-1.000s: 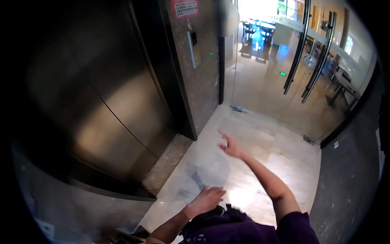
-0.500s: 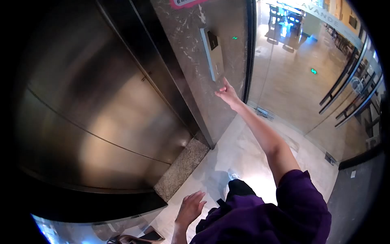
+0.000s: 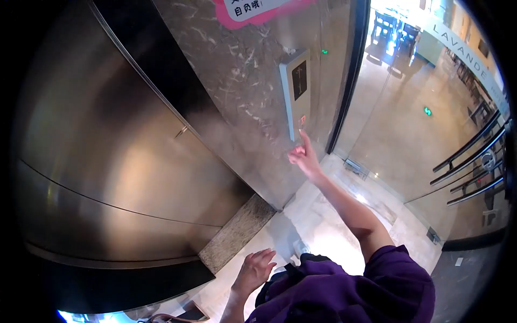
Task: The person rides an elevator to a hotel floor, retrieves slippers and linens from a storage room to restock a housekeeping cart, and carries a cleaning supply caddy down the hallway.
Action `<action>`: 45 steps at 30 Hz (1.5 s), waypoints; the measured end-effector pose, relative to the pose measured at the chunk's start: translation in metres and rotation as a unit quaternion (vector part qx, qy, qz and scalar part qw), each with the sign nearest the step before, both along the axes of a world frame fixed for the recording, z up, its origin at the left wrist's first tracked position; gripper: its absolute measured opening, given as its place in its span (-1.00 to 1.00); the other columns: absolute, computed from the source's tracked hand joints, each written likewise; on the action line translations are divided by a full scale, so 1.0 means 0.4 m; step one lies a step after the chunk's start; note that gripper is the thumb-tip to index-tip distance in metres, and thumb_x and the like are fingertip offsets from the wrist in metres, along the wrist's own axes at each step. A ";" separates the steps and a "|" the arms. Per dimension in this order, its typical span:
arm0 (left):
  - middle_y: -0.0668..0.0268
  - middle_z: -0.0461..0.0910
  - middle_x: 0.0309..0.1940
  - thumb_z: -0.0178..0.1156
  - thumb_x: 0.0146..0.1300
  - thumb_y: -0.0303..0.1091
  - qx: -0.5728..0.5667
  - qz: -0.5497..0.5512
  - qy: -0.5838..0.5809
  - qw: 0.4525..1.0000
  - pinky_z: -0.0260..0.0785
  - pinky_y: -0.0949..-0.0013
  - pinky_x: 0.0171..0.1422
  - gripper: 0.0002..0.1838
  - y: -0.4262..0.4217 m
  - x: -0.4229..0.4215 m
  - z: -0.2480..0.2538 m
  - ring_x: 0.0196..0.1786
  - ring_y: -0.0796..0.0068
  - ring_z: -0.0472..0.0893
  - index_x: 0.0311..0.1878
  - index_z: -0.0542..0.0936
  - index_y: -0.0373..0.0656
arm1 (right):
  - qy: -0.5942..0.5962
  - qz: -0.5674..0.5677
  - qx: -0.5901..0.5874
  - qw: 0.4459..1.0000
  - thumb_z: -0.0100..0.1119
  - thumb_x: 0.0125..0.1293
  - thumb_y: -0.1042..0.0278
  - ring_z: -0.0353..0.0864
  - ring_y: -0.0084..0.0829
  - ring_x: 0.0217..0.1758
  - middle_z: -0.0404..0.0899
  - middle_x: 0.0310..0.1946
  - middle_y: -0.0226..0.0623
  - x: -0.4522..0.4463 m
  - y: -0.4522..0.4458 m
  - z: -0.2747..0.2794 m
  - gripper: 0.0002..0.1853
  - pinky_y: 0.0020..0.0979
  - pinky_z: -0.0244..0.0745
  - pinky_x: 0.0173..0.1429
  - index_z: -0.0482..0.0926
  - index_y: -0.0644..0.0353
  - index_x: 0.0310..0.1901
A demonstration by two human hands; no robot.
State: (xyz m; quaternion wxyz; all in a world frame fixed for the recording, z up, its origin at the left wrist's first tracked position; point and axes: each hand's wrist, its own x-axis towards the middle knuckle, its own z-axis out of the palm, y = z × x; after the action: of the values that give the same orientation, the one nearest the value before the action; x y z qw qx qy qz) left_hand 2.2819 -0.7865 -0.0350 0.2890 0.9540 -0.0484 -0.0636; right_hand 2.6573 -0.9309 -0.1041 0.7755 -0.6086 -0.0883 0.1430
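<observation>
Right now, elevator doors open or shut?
Shut: the elevator doors meet along one thin dark line, with no gap showing.

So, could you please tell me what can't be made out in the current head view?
All in the head view:
Pink-edged notice: upper part, cut off by the top edge.
Right hand: touching the wall panel or not, too small to tell.
Left hand: palm, hidden by its own back.
</observation>
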 end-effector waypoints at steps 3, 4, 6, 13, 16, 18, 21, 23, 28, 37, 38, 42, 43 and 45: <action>0.11 0.64 0.20 0.29 0.37 -0.22 -0.013 -0.010 -0.007 1.000 0.36 0.06 0.36 -0.59 -0.001 0.042 0.012 0.29 0.18 0.60 0.23 0.60 -0.12 | -0.124 0.003 -0.123 0.985 0.32 0.28 0.51 0.48 -0.57 -0.37 0.51 -0.41 -0.49 -0.112 -0.038 -0.143 -0.31 -0.42 0.50 -0.25 0.31 -0.04 0.42; 0.10 0.63 0.20 0.30 0.37 -0.23 -0.019 -0.018 -0.015 1.000 0.36 0.07 0.35 -0.59 0.002 0.045 0.015 0.29 0.18 0.60 0.24 0.60 -0.12 | -0.172 0.032 -0.181 0.968 0.31 0.28 0.48 0.51 -0.50 -0.36 0.54 -0.39 -0.43 -0.159 -0.060 -0.204 -0.42 -0.38 0.51 -0.25 0.38 -0.01 0.32; 0.10 0.63 0.20 0.30 0.36 -0.24 -0.026 -0.023 -0.032 0.999 0.36 0.07 0.34 -0.58 0.018 0.042 -0.002 0.29 0.18 0.59 0.24 0.58 -0.12 | -0.252 0.172 -0.283 0.909 0.28 0.30 0.40 0.57 -0.36 -0.35 0.61 -0.34 -0.31 -0.272 -0.138 -0.339 -0.64 -0.30 0.53 -0.23 0.52 0.04 0.13; 0.11 0.62 0.21 0.33 0.33 -0.29 0.018 0.061 0.010 0.998 0.41 0.07 0.34 -0.58 0.054 -0.040 -0.005 0.26 0.11 0.60 0.21 0.59 -0.19 | -0.249 0.638 -0.423 0.593 0.13 0.33 0.14 0.68 0.02 -0.16 0.70 -0.25 -0.04 -0.526 -0.398 -0.293 -0.73 -0.05 0.57 -0.07 0.70 0.15 -0.30; 0.17 0.60 0.23 0.29 0.36 -0.23 0.012 0.084 0.042 0.996 0.34 0.03 0.40 -0.57 0.045 -0.097 -0.061 0.30 0.20 0.56 0.23 0.56 -0.18 | -0.236 0.665 -0.451 0.547 0.15 0.33 0.11 0.70 -0.03 -0.19 0.71 -0.25 -0.12 -0.514 -0.412 -0.154 -0.72 -0.10 0.59 -0.13 0.74 0.10 -0.27; 0.18 0.56 0.28 0.26 0.38 -0.21 0.029 0.099 0.061 0.993 0.30 -0.01 0.41 -0.54 0.042 -0.122 -0.045 0.34 0.21 0.53 0.28 0.52 -0.16 | -0.217 0.655 -0.472 0.549 0.15 0.34 0.11 0.70 -0.03 -0.20 0.71 -0.25 -0.11 -0.485 -0.325 -0.121 -0.73 -0.10 0.59 -0.14 0.73 0.11 -0.26; 0.10 0.53 0.18 0.19 0.38 -0.16 -0.057 0.159 -0.018 0.985 0.27 -0.07 0.39 -0.61 0.049 -0.191 -0.134 0.32 0.00 0.47 0.19 0.51 -0.11 | -0.212 0.640 -0.476 0.565 0.14 0.35 0.12 0.70 -0.03 -0.20 0.71 -0.25 -0.10 -0.500 -0.152 -0.124 -0.73 -0.11 0.59 -0.15 0.72 0.11 -0.24; 0.09 0.54 0.14 0.17 0.39 -0.17 -0.057 0.199 -0.050 0.977 0.28 -0.08 0.35 -0.68 0.056 -0.223 -0.133 0.27 0.00 0.49 0.09 0.51 -0.13 | -0.222 0.648 -0.467 0.560 0.14 0.36 0.13 0.71 -0.04 -0.21 0.71 -0.25 -0.10 -0.520 -0.059 -0.108 -0.74 -0.11 0.60 -0.15 0.71 0.12 -0.23; 0.10 0.62 0.14 0.23 0.34 -0.26 -0.101 0.258 0.014 0.961 0.32 0.01 0.32 -0.65 0.106 -0.317 -0.096 0.26 0.04 0.54 0.11 0.59 -0.24 | -0.234 0.676 -0.444 0.539 0.13 0.38 0.15 0.71 -0.04 -0.22 0.71 -0.25 -0.09 -0.628 0.097 -0.058 -0.75 -0.11 0.60 -0.16 0.69 0.13 -0.20; 0.07 0.63 -0.11 0.11 0.37 -0.23 -0.009 0.365 -0.216 0.906 0.39 -0.11 0.04 -0.76 0.088 -0.493 -0.234 0.01 -0.02 0.64 -0.07 0.56 -0.20 | -0.235 0.715 -0.433 0.496 0.12 0.41 0.18 0.72 -0.04 -0.25 0.70 -0.25 -0.07 -0.764 0.174 -0.071 -0.77 -0.12 0.61 -0.18 0.65 0.15 -0.15; 0.09 0.60 0.06 0.15 0.36 -0.22 -0.011 0.351 -0.098 0.931 0.35 -0.12 0.19 -0.67 0.092 -0.499 -0.241 0.16 0.03 0.59 0.08 0.56 -0.20 | -0.234 0.719 -0.430 0.493 0.12 0.41 0.19 0.73 -0.04 -0.25 0.70 -0.25 -0.07 -0.760 0.165 -0.069 -0.77 -0.12 0.61 -0.18 0.64 0.15 -0.15; 0.11 0.58 0.20 0.23 0.31 -0.21 -0.031 0.321 0.055 0.945 0.40 -0.18 0.22 -0.53 0.117 -0.519 -0.168 0.28 0.05 0.55 0.25 0.55 -0.15 | -0.235 0.728 -0.424 0.485 0.11 0.43 0.20 0.73 -0.05 -0.26 0.70 -0.25 -0.06 -0.744 0.173 -0.050 -0.78 -0.12 0.61 -0.19 0.63 0.16 -0.13; 0.12 0.58 0.19 0.25 0.29 -0.22 -0.025 0.337 0.036 0.940 0.39 -0.14 0.21 -0.53 0.115 -0.521 -0.162 0.26 0.05 0.56 0.25 0.55 -0.15 | -0.237 0.728 -0.423 0.484 0.11 0.43 0.20 0.73 -0.05 -0.26 0.70 -0.25 -0.06 -0.745 0.187 -0.051 -0.78 -0.12 0.61 -0.19 0.62 0.17 -0.12; 0.08 0.62 0.05 0.22 0.33 -0.19 -0.030 0.340 0.044 0.939 0.41 -0.10 0.16 -0.61 0.133 -0.519 -0.165 0.18 0.01 0.60 0.15 0.57 -0.17 | -0.240 0.728 -0.420 0.487 0.11 0.44 0.21 0.73 -0.05 -0.27 0.70 -0.25 -0.05 -0.749 0.215 -0.053 -0.78 -0.12 0.61 -0.20 0.61 0.17 -0.11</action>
State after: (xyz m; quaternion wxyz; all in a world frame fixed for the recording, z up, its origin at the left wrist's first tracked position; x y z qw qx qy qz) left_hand 2.0742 -0.7333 -0.1009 0.3237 0.9008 0.2893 -0.0017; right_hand 2.3579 -0.8448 -0.1252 -0.0033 -0.5918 -0.6121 0.5245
